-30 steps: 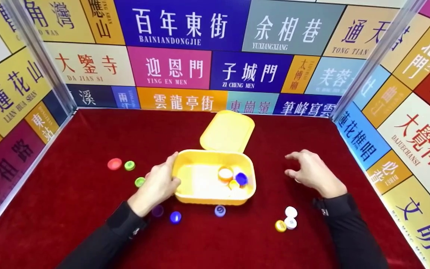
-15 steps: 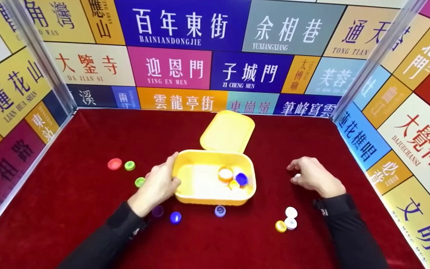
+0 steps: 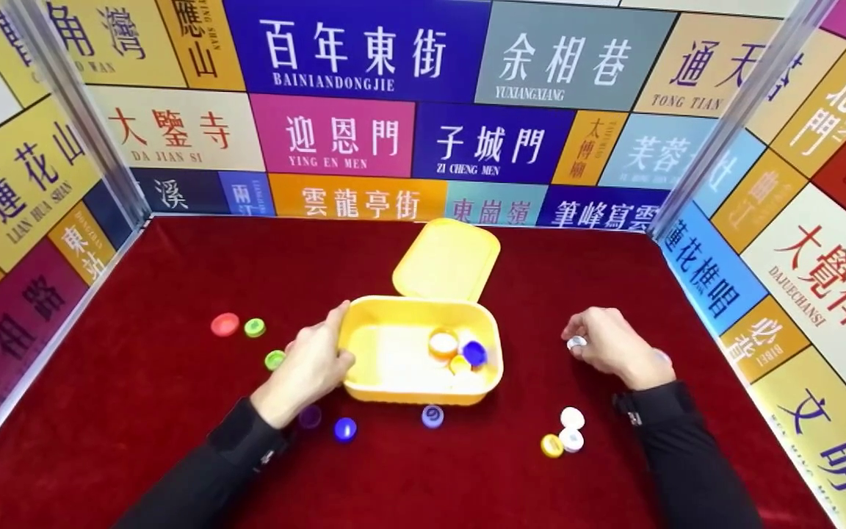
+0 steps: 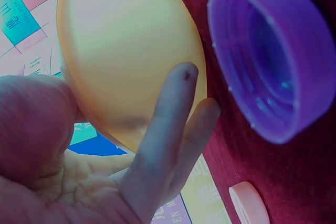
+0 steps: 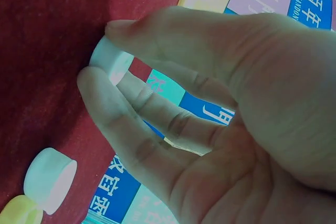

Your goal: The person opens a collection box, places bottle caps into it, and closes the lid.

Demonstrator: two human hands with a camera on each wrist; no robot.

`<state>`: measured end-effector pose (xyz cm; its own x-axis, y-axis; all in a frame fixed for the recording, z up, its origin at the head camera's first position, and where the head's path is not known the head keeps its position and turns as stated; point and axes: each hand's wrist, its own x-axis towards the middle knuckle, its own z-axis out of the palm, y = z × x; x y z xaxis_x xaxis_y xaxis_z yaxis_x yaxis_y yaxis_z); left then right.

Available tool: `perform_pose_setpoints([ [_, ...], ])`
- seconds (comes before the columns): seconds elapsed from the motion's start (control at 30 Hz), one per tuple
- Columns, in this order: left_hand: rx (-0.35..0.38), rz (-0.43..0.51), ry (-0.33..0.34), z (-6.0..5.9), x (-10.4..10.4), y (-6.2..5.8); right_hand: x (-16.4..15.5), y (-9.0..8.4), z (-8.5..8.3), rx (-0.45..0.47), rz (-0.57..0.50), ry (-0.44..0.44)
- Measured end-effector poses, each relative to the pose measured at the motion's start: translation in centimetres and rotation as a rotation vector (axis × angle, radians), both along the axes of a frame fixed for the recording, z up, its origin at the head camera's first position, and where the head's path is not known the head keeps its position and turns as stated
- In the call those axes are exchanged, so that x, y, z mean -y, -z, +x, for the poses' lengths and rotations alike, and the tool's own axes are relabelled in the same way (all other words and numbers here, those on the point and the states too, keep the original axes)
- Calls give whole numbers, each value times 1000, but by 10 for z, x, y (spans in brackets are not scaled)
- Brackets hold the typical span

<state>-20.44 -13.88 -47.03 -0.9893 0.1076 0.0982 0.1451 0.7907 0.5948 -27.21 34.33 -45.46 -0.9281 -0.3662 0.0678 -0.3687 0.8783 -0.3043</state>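
My left hand (image 3: pixel 311 367) grips the left end of a yellow plastic box (image 3: pixel 382 393), with fingers (image 4: pixel 176 98) lying along its outer wall in the left wrist view. Inside the box, toward its right end, are an orange-rimmed cap (image 3: pixel 443 344), a blue cap (image 3: pixel 475 353) and a small yellow cap (image 3: pixel 460 364). To the right of the box, my right hand (image 3: pixel 612 345) pinches a white bottle cap (image 5: pixel 111 59) between thumb and fingertips, low over the red cloth. Partly hidden behind that wrist is a pale round thing (image 3: pixel 662 357).
The yellow lid (image 3: pixel 446 257) lies behind the box. Two white caps (image 3: pixel 572 418) and a yellow-rimmed cap (image 3: pixel 551 445) sit at front right. A red cap (image 3: pixel 225 324) and green caps (image 3: pixel 255 327) lie left; blue (image 3: pixel 345 429) and purple (image 3: pixel 432 416) ones lie in front. Printed panels (image 3: pixel 364 66) enclose the table.
My right hand has come down slightly, its thumb and fingers closing on a white bottle cap, which now shows at the fingertips. The left hand and the box have stayed in place.
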Motion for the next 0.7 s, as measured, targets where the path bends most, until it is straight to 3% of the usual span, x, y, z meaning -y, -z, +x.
perform_pose_setpoints([
  [0.33, 6, 2, -1, 0, 0, 0, 20, -15, 9, -57, -69, -6],
  [0.7, 13, -4, -3, -1, -1, 0, 58, -31, 28, -196, -193, -96],
])
